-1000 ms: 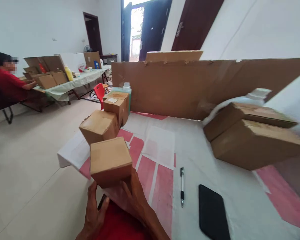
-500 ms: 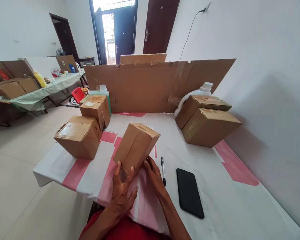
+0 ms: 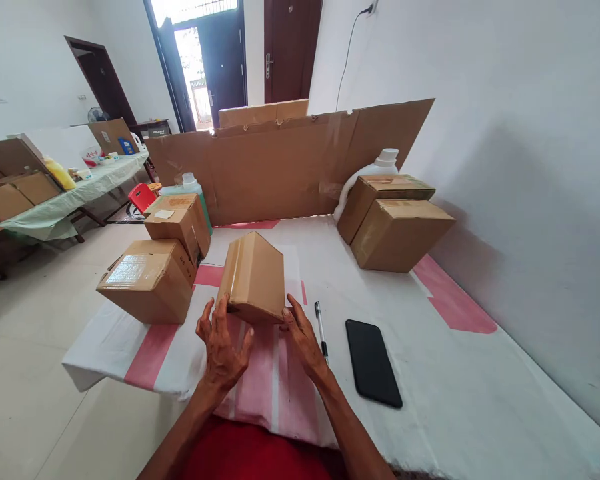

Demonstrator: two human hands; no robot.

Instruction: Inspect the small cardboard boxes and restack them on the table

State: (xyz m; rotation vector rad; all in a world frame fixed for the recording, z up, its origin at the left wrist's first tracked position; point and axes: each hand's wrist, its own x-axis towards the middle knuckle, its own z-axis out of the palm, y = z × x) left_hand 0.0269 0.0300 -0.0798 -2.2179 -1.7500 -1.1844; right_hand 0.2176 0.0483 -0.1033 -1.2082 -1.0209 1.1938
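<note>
A small brown cardboard box (image 3: 260, 277) sits on the cloth-covered table in front of me, one taped edge facing up and left. The fingertips of my left hand (image 3: 223, 350) press its near left corner, with the thumb held apart from the cardboard. At the near right corner, my right hand (image 3: 303, 337) has its thumb and fingers against the box. Between them the two hands hold the box. Its underside is hidden. Right of my right hand lies a pen (image 3: 321, 331), and beyond that a black phone (image 3: 374, 363).
Two cardboard boxes (image 3: 147, 280) stand at the left, by a bottle of teal liquid (image 3: 190, 180). Two more boxes (image 3: 403, 233) are at the right before a white jug (image 3: 387, 158). A cardboard panel (image 3: 270, 167) runs along the back. A white wall (image 3: 530, 133) borders the right side.
The box has been turned between my hands, so a different face and a taped edge now show. Both hands have moved slightly forward with it, and the camera view has shifted.
</note>
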